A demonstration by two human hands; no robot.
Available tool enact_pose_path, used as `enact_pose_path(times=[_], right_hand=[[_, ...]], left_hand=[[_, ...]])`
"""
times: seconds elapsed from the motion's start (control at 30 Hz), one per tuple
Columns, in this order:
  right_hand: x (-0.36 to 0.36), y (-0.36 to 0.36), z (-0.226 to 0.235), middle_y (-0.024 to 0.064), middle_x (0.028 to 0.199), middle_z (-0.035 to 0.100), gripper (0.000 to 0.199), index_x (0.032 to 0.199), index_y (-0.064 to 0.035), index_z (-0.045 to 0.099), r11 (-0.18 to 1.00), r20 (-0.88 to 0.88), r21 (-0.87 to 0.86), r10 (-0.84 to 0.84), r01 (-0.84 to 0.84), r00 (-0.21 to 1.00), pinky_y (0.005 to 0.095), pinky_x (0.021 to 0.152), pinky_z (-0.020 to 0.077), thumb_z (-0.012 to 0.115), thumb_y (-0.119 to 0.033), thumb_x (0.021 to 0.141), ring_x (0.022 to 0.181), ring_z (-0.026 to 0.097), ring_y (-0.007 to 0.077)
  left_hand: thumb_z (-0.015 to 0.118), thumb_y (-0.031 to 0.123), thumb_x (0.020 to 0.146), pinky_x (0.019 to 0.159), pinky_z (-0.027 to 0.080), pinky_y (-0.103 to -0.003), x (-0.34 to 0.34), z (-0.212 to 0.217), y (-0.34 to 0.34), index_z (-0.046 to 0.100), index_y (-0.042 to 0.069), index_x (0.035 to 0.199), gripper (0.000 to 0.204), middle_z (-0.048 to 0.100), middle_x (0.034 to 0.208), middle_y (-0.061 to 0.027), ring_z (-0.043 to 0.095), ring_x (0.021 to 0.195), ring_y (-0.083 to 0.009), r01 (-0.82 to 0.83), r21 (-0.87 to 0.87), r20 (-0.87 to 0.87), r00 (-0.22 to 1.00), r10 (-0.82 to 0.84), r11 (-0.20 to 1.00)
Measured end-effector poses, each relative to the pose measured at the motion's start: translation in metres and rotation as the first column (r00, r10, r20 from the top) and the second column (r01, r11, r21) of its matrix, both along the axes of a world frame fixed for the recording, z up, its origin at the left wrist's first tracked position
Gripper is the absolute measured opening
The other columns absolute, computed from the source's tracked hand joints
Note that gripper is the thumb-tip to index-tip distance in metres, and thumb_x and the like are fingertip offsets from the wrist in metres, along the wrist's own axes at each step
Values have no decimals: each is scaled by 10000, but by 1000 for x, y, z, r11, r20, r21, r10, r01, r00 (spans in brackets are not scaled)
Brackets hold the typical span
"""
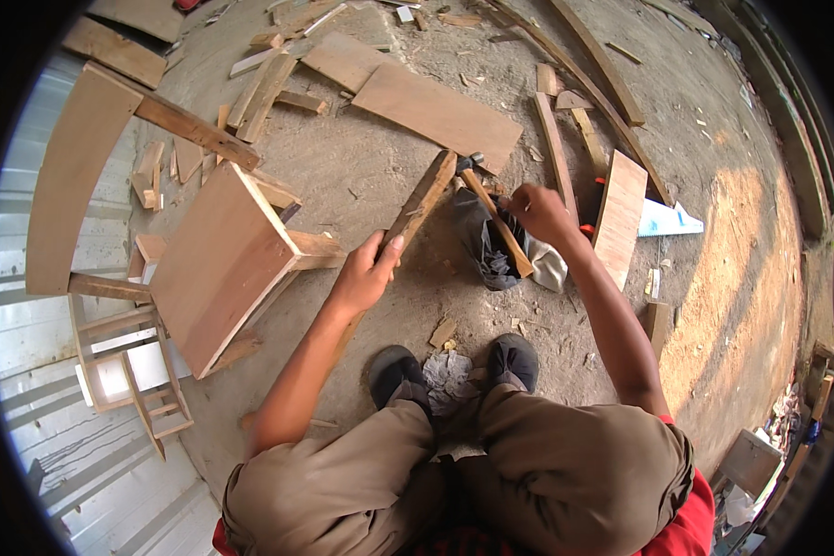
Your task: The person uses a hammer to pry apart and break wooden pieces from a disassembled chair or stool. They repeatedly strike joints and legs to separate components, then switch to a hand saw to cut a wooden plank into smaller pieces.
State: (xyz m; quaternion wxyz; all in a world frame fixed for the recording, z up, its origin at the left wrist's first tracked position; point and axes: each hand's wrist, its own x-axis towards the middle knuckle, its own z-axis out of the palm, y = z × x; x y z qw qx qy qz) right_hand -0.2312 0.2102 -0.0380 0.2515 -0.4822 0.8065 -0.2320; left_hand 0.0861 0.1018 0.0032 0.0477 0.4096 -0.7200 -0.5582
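Observation:
My left hand [366,276] is closed round a long wooden batten [423,199], which slants up and away from me, its far end beside a hammer head. The hammer [498,222], with a wooden handle, rests across a black plastic bag [474,243] on the ground. Just right of the handle, over the bag, is my right hand [539,213], its fingers curled downward; whatever they hold, if anything, is hidden. A whitish bag or cloth [549,269] lies below that hand, beside the black bag.
A handsaw [669,221] lies partly under a board [619,218] to the right. Plywood panels [440,116] and long beams [593,60] lie ahead. Wooden stool-like pieces [222,269] stand at left near corrugated metal sheets [37,352]. Crumpled paper [448,378] sits between my shoes.

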Motion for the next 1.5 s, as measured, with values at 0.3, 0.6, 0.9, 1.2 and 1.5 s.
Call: enact_pose_path(times=[0.3,0.6,0.9,1.2,1.5], right_hand=[[40,24,-64,266,871,637,281,932,31,540,983,-57,-181,23,-33,998,534,739,505,687,-205,884,842,637,476],[42,44,-21,160,740,636,316,1102,35,545,957,417,-154,-165,248,894,366,576,479,686,-203,952,675,627,222],[106,69,14,274,894,692,403,1287,-60,402,987,287,-92,151,-130,946,527,648,538,622,-175,969,806,680,476],[127,54,2,246,851,689,404,1302,-54,452,954,104,-20,300,-299,948,531,663,531,627,-190,964,794,672,456],[96,8,7,233,814,682,372,1311,-87,468,848,42,-30,530,-529,847,523,664,540,559,-277,1004,774,674,444]], left_hand=[[712,316,941,764,508,-313,6,-17,8,480,-20,1121,446,665,948,-110,636,850,-157,-120,-272,-83,991,101,955],[644,388,971,829,504,-387,8,-11,3,496,-17,1151,468,674,1068,-182,656,969,-280,-107,-136,63,991,117,985],[604,252,993,794,460,-504,41,-116,32,612,-41,1061,301,550,965,-210,563,875,-411,-52,-580,51,994,100,813],[642,156,952,845,479,-490,42,-126,36,549,14,1150,261,585,1047,-196,591,959,-407,-140,-655,-61,989,133,743],[602,113,959,849,477,-463,47,-128,23,601,5,1098,177,583,1029,-155,586,955,-359,-61,-757,-38,998,48,651]])
